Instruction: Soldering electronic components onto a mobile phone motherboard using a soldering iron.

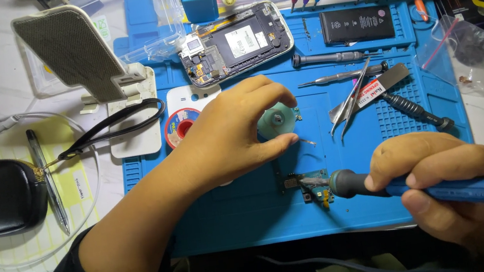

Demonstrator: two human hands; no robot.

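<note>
1. The right hand (440, 175) is curled shut around a soldering iron (448, 188), thumb and forefinger pinching the dark collar where it meets the blue grip.
2. The soldering iron lies nearly level, its long axis running left to right; the metal tip points left, the blue handle runs off the right edge.
3. The tip rests on or just over a small circuit board (310, 187), greenish with dark parts, lying on the near middle of the blue work mat (252, 215); whether the two touch cannot be told.
4. The left hand (235, 134) hovers just beyond the board, fingers bent in a loose claw, thumb and forefinger apart. A thin wire seems pinched at the thumb, but the grip is unclear.
5. Behind those fingers sits a pale green round part (277, 119).
6. Farther off lies an opened phone (236, 42), back off. To its right lie a black battery (357, 24), tweezers (352, 98) and screwdrivers (337, 56).
</note>
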